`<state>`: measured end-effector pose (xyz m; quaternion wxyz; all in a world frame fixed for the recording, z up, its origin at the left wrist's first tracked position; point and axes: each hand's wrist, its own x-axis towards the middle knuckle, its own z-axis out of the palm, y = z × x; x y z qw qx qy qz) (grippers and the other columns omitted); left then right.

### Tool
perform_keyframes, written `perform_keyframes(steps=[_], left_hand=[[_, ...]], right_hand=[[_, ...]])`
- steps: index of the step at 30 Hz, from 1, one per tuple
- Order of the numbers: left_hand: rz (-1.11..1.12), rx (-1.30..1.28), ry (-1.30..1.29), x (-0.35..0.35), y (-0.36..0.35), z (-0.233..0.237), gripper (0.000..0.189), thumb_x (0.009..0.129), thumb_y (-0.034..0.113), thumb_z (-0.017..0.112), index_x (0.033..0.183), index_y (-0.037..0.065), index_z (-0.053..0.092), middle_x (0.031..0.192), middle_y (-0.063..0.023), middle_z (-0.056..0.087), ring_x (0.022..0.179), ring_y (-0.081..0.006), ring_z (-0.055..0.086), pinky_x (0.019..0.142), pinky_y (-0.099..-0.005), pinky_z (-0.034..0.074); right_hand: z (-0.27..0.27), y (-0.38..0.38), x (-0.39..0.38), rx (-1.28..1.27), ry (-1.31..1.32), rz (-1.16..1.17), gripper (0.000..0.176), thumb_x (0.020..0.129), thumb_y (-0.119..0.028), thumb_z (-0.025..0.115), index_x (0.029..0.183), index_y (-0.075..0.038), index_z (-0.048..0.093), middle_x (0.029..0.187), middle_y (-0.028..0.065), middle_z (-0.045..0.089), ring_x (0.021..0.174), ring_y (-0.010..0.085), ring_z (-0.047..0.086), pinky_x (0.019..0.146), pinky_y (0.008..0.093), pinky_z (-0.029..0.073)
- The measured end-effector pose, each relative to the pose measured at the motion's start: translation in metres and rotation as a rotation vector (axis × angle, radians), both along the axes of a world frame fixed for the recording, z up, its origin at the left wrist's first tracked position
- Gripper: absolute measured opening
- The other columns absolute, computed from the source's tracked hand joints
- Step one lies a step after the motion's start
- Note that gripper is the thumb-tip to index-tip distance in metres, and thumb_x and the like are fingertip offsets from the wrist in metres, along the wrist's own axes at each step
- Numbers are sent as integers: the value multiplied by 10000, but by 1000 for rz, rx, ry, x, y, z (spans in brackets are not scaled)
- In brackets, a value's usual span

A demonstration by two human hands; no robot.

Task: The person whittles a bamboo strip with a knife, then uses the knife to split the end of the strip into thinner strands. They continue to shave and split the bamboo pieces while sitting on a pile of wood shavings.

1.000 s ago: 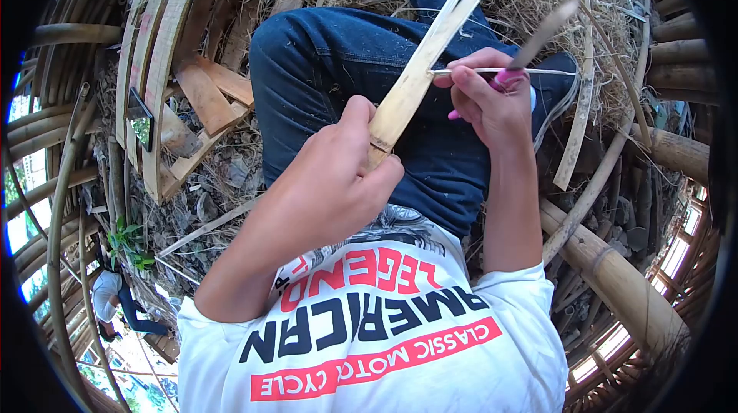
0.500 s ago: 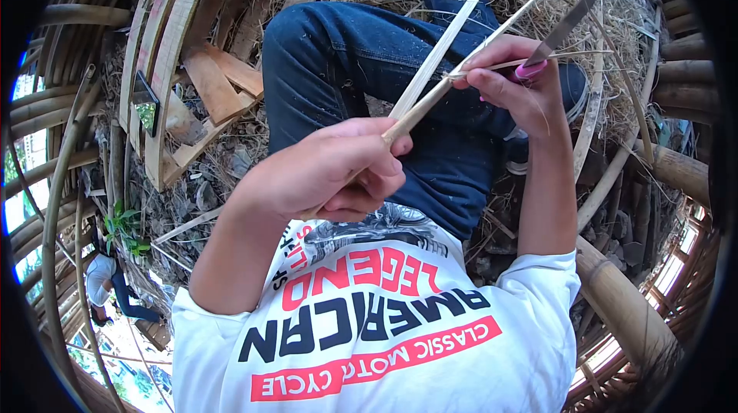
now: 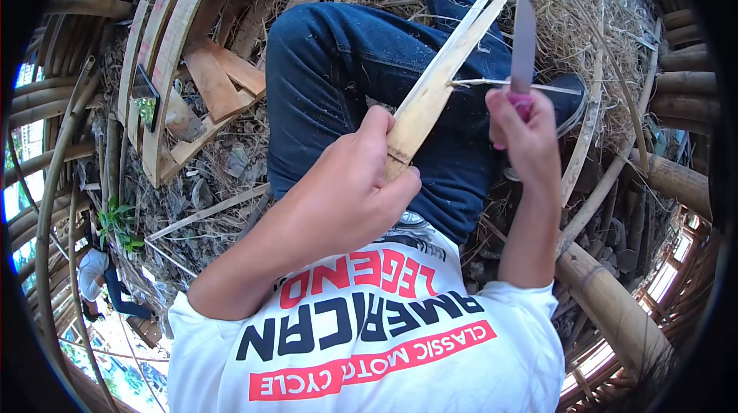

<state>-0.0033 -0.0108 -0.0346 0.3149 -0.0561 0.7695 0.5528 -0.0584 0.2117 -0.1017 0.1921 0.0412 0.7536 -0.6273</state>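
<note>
My left hand is closed around a split bamboo strip, gripping it near a dark node. The strip slants up and to the right over my jeans, its broad pale face showing, with a whiter split length along its left side. My right hand grips the pink handle of a knife, whose blade points up, apart from the strip. A thin sliver sticks out from the strip's right edge and runs right, passing behind the knife.
Dry shavings cover the ground at the upper right. Curved planks stand at the left, with a phone on them. A thick bamboo pole lies at lower right. Another person is at far left.
The bamboo strip has turned from its narrow edge to its broad face in my left hand. My right hand has moved down, off the strip, and the knife blade has swung upright.
</note>
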Motion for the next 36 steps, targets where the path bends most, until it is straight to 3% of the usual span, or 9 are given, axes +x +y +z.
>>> perform_keyframes(steps=[7, 9, 10, 12, 22, 24, 29, 30, 36], left_hand=[[-60, -139, 107, 4, 6, -6, 358, 816, 110, 568, 1054, -103, 406, 699, -279, 584, 669, -377, 656, 627, -414, 491], [-11, -142, 46, 6, 4, -3, 275, 805, 71, 562, 1018, -47, 434, 721, -169, 561, 612, -162, 526, 558, -306, 433], [-7, -146, 43, 5, 3, -1, 275, 805, 71, 562, 1018, -47, 434, 721, -169, 561, 612, -162, 526, 558, -306, 433], [-49, -137, 35, 3, 1, 0, 372, 803, 101, 556, 1074, -114, 417, 742, -288, 593, 681, -354, 655, 645, -387, 500], [-125, -180, -6, 0, 0, 2, 375, 791, 89, 545, 1070, -129, 420, 750, -275, 593, 666, -305, 648, 618, -389, 485], [-54, -97, 10, 4, 6, 1, 368, 797, 87, 547, 1073, -122, 422, 734, -226, 587, 635, -233, 610, 586, -365, 470], [25, 65, -61, 15, 7, -7, 299, 820, 61, 547, 1079, -45, 442, 735, -71, 510, 616, -102, 477, 537, -277, 392], [60, 113, -57, 17, 5, -8, 270, 831, 33, 543, 1085, 6, 455, 754, 17, 458, 614, -40, 409, 524, -227, 337], [103, 187, -218, 8, -4, -9, 265, 855, 22, 541, 1102, 31, 446, 774, 33, 456, 638, 9, 421, 527, -164, 311]], right_hand=[[-12, -10, 18, 43, 326, 219, 268, 946, -206, 578, 797, 1, 494, 551, 42, 440, 492, 138, 394, 469, 304, 331], [-17, -8, 16, 114, 473, 316, 271, 946, -192, 569, 772, 3, 497, 561, 120, 439, 475, 230, 412, 480, 324, 348], [-17, -9, 15, 109, 471, 319, 271, 946, -192, 569, 772, 3, 497, 561, 120, 439, 475, 230, 412, 480, 324, 348], [-13, -11, 12, 153, 427, 349, 283, 938, -182, 578, 747, 9, 492, 578, 155, 468, 494, 316, 432, 486, 347, 363], [-24, -15, 13, 289, 489, 402, 271, 912, -148, 603, 730, 10, 479, 625, 195, 546, 533, 382, 554, 473, 408, 401], [-26, -19, 23, 501, 726, 257, 259, 908, -154, 608, 744, -2, 477, 626, 209, 555, 560, 395, 583, 473, 431, 429], [-30, 17, 4, 801, 670, 86, 296, 956, -219, 550, 759, -5, 502, 637, 218, 568, 611, 421, 588, 499, 444, 445], [-25, 25, 2, 752, 659, 66, 302, 965, -231, 542, 768, -5, 510, 608, 191, 541, 562, 362, 579, 488, 409, 427], [17, 20, 31, 267, 369, -94, 313, 973, -275, 561, 794, -20, 527, 567, -21, 411, 519, 62, 376, 466, 251, 278]])
